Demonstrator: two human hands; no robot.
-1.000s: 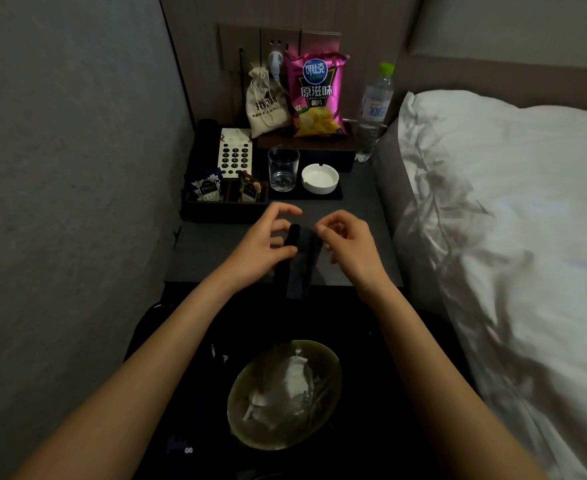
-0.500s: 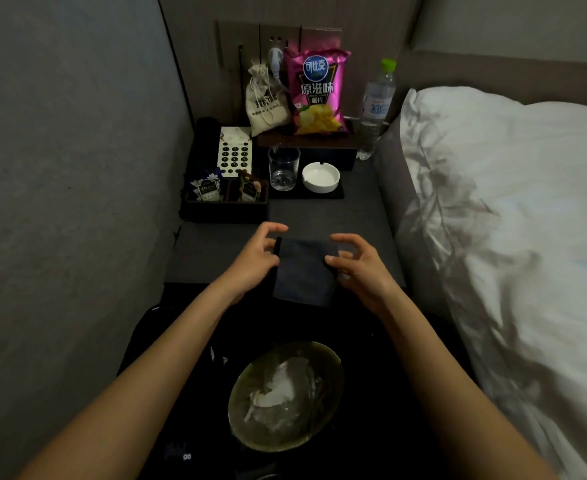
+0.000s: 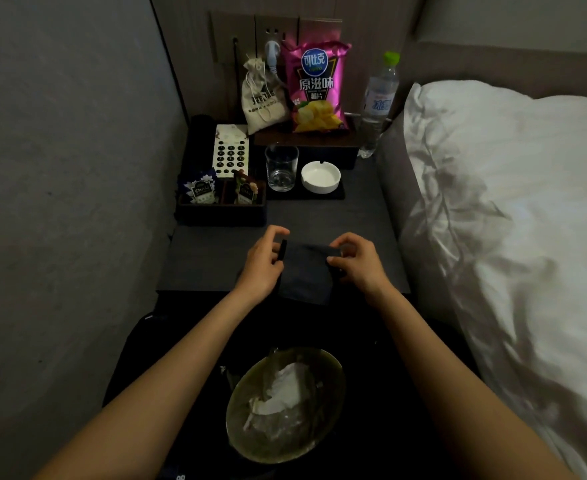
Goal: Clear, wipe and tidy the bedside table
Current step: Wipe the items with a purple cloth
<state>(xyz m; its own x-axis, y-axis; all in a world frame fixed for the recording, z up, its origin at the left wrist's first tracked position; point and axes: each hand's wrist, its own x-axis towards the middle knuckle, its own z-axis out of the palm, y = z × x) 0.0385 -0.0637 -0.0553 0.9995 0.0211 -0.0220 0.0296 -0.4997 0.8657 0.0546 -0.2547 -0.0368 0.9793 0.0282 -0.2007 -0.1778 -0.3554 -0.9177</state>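
Dark cloth [image 3: 305, 268], its weave lost in the dim light, hangs between both grips over the near edge of the surface [image 3: 215, 258]. Left hand [image 3: 262, 265] and right hand [image 3: 357, 265] pinch its upper corners, now lifted from lying flatter half a second ago.

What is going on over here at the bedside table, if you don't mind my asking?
A person is holding a dark cloth over the front of the bedside table, the left hand gripping its left edge and the right hand pinching its right edge. Further back stand a glass, a white ashtray, a pink crisp bag and a water bottle. A lined bin with crumpled paper sits on the floor below.
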